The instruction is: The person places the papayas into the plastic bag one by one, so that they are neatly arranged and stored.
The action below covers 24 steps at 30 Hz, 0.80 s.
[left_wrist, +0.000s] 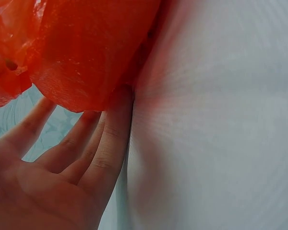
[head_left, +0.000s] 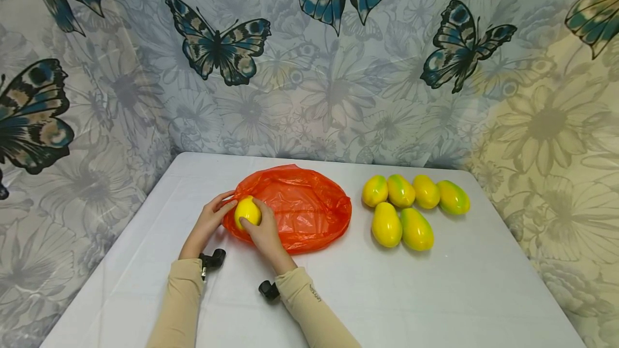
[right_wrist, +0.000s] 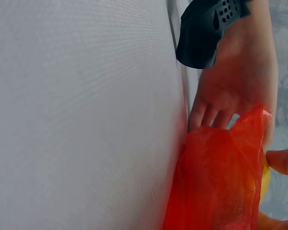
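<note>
An orange plastic bag [head_left: 302, 208] lies crumpled on the white table [head_left: 435, 294]. At its left edge my right hand [head_left: 258, 222] grips a yellow mango [head_left: 247, 211], fingers curled round it. My left hand [head_left: 218, 207] pinches the bag's edge beside the mango, thumb on top. In the left wrist view the left hand [left_wrist: 77, 117] has thumb and fingers reaching into the orange bag [left_wrist: 86, 48], tips hidden by the film. The right wrist view shows the orange bag [right_wrist: 221, 182], a sliver of the mango [right_wrist: 265, 179] and my right thumb [right_wrist: 284, 163].
Several yellow-green mangoes [head_left: 411, 208] lie grouped on the table to the right of the bag. A butterfly-print curtain [head_left: 309, 58] hangs behind and around the table. Black camera mounts [head_left: 213, 259] sit on both wrists.
</note>
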Available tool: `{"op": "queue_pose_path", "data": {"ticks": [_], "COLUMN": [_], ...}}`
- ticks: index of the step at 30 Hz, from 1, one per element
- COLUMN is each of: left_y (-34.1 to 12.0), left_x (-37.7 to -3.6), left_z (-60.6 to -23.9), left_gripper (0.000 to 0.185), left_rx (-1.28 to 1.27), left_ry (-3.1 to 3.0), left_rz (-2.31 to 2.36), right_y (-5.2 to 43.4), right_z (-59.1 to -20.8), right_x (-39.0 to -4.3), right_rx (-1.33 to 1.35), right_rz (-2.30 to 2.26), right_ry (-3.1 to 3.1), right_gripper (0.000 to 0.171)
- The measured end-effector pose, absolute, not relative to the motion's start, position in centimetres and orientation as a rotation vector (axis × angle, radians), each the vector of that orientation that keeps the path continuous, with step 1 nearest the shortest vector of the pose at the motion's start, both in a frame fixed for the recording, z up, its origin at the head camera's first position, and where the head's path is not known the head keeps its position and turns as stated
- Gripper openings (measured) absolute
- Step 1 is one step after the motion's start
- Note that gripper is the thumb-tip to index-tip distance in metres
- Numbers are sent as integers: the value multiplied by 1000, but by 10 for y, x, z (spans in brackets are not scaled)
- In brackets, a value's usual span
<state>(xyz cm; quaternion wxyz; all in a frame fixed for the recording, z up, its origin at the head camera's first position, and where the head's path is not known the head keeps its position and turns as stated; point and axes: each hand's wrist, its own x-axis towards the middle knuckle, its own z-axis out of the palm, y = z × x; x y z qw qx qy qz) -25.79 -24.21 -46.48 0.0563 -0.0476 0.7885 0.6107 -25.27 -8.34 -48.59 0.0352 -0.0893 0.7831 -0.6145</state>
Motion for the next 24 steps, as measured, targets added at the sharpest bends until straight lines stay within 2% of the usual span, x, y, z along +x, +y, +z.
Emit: {"op": "queue_pose_path", "data": {"ticks": [9, 17, 24], "left_y": [-254, -255, -253], "left_x": [-274, -275, -272], "left_z": [-498, -500, -492], "left_gripper": [62, 65, 60], "left_rx": [-167, -153, -163], "left_ry": [2400, 2420, 2397], "left_rz": [1869, 1854, 1876], "right_y": [-79, -78, -77], "right_z": [-484, -483, -480], "right_x": [-252, -252, -253], "right_rx": [-265, -273, -254], "right_rz": [-1866, -1889, -1912], "right_ry": [2393, 2383, 2360], "right_gripper": [62, 65, 67]}}
